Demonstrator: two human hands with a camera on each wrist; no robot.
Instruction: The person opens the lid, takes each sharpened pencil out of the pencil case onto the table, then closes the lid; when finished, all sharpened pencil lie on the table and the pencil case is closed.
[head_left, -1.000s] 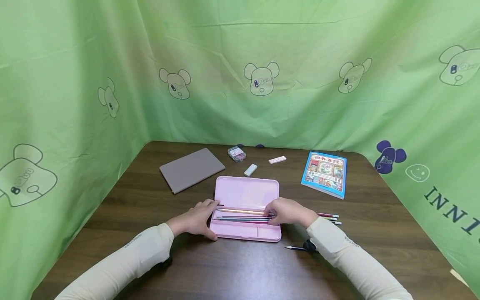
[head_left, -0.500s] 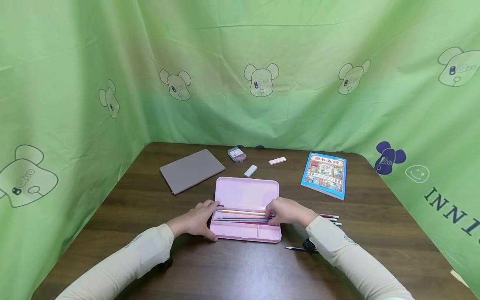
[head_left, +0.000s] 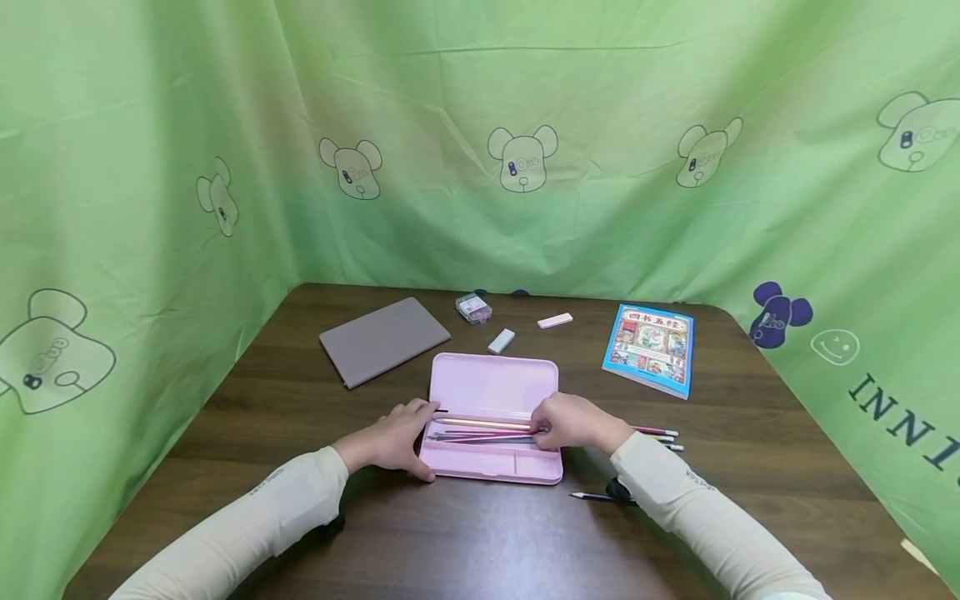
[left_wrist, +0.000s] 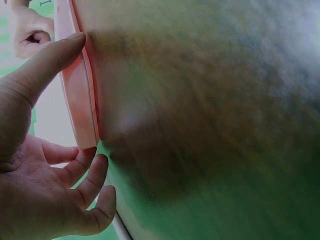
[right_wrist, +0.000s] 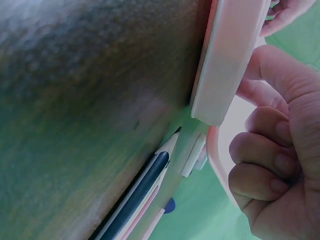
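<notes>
A pink pencil case (head_left: 468,458) lies in front of me with its lid (head_left: 495,383) folded back. My left hand (head_left: 390,435) holds its left end, the thumb along the front wall and the fingers round the side, as the left wrist view (left_wrist: 82,110) shows from below. Several pencils (head_left: 483,437) lie lengthwise in the long compartment, a golden one at the back. At their right ends my right hand (head_left: 576,422) pinches pencils between thumb and forefinger, its other fingers curled. The fingertips are hidden inside the case.
More pencils (head_left: 663,435) lie right of the case, partly behind my right wrist; a dark pencil (head_left: 587,497) lies nearer. Behind are a grey notebook (head_left: 384,340), a small clear box (head_left: 474,308), a white eraser (head_left: 501,341), a pinkish-white bar (head_left: 555,320) and a blue-edged book (head_left: 649,348).
The pencils at my right hand have shifted in the compartment; a pink-red one now shows slantwise above the darker ones. My left hand and the case stay put.
</notes>
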